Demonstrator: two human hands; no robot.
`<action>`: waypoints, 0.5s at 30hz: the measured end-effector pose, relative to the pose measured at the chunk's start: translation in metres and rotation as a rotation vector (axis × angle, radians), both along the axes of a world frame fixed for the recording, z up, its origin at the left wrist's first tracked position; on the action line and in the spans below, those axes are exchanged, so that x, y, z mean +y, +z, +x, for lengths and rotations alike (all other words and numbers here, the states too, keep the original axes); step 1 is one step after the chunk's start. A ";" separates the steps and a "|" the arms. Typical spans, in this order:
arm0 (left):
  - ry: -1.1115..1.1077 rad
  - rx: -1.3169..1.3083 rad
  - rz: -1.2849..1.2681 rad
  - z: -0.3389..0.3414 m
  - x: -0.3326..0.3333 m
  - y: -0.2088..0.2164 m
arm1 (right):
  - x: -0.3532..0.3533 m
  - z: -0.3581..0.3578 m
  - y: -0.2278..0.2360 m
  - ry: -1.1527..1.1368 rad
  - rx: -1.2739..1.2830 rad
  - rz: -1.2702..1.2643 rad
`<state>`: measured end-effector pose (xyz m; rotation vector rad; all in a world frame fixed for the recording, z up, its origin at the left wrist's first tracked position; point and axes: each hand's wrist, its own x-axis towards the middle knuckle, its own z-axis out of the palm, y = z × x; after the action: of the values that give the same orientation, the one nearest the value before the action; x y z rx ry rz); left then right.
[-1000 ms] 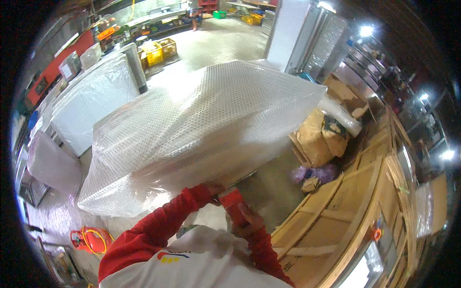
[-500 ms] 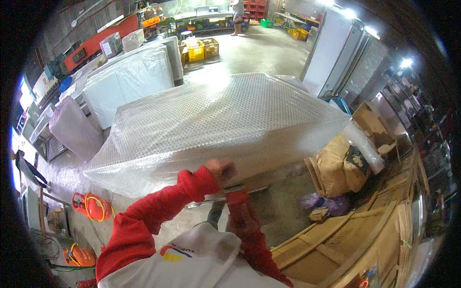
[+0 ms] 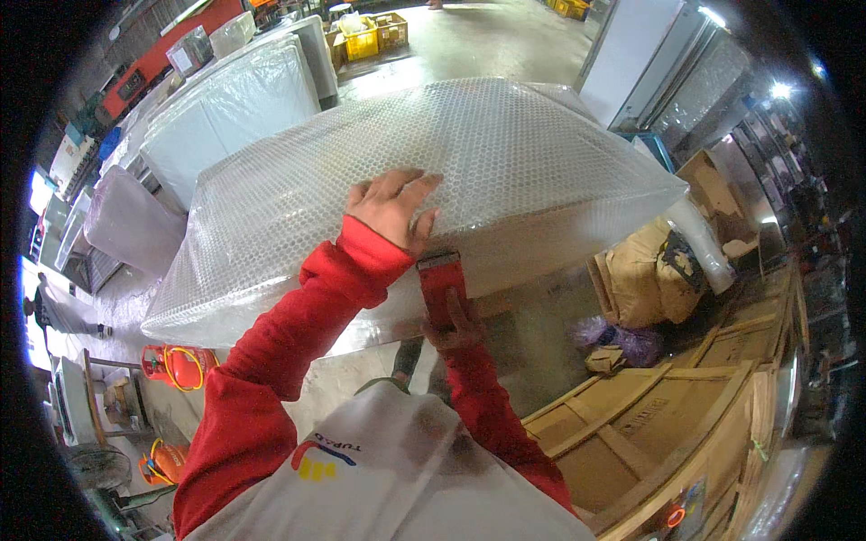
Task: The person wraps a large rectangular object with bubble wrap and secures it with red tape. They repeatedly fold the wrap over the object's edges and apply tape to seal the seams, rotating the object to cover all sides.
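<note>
1. Head view: far to the left of the hands, a person [image 3: 56, 311] shows small near the rim.
2. Nearer, but well apart from the hands on the left, a pinkish wrapped panel [image 3: 135, 224] leans; below it, lower than the hands, are a red gas cylinder [image 3: 185, 368] with a yellow hose and an orange cylinder [image 3: 169, 462].
3. Beyond the hands to the left, white wrapped panels [image 3: 239, 113] stand on edge, with yellow crates [image 3: 361, 41] farther back.
4. A large load in bubble wrap [image 3: 514, 126] lies in front of the hands and spreads to both sides of them.
5. The left hand [image 3: 395, 206] is over its near side, palm down, fingers loosely spread and thumb apart, with nothing visible in its grasp; whether it touches the wrap I cannot tell.
6. Just right of and below it, a red block-shaped tool [image 3: 442, 279] with a metal edge is upright in the right hand [image 3: 458, 329], whose fingers close around its lower part.
7. Right of the hands sit a wood-framed crate [image 3: 622, 446], purple plastic [image 3: 636, 343], a tan sack [image 3: 636, 270], a clear plastic roll [image 3: 699, 243] and an open cardboard box [image 3: 713, 194].
</note>
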<state>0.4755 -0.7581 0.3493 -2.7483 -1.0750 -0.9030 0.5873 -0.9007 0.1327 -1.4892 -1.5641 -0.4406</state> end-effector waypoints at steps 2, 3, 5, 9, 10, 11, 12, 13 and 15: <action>-0.100 0.077 0.226 -0.003 0.000 -0.010 | 0.003 -0.003 -0.019 0.061 0.262 -0.092; -0.187 0.098 0.371 -0.004 -0.003 -0.019 | 0.001 -0.002 -0.028 0.090 0.274 -0.073; -0.337 0.128 0.613 -0.009 -0.015 -0.044 | -0.007 0.000 -0.048 0.160 0.278 -0.119; -0.516 0.531 0.024 -0.008 -0.014 -0.107 | -0.009 -0.004 -0.086 0.210 0.391 -0.237; -0.504 0.442 -0.270 -0.007 -0.009 -0.119 | -0.011 -0.005 -0.093 0.253 0.483 -0.309; -0.487 0.347 -0.555 -0.004 -0.002 -0.129 | -0.013 -0.005 -0.099 0.274 0.597 -0.447; -0.444 0.256 -0.861 -0.002 0.004 -0.138 | -0.017 -0.005 -0.105 0.234 0.579 -0.504; -0.463 0.219 -0.865 -0.003 0.006 -0.147 | -0.025 -0.008 -0.109 0.169 0.587 -0.634; -0.468 0.131 -0.876 -0.007 0.005 -0.163 | -0.041 -0.012 -0.118 0.039 0.510 -0.748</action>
<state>0.4681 -0.7535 0.1862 -3.8186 -0.9746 -0.2610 0.5756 -0.9421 0.0145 -1.9118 -1.3839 0.5848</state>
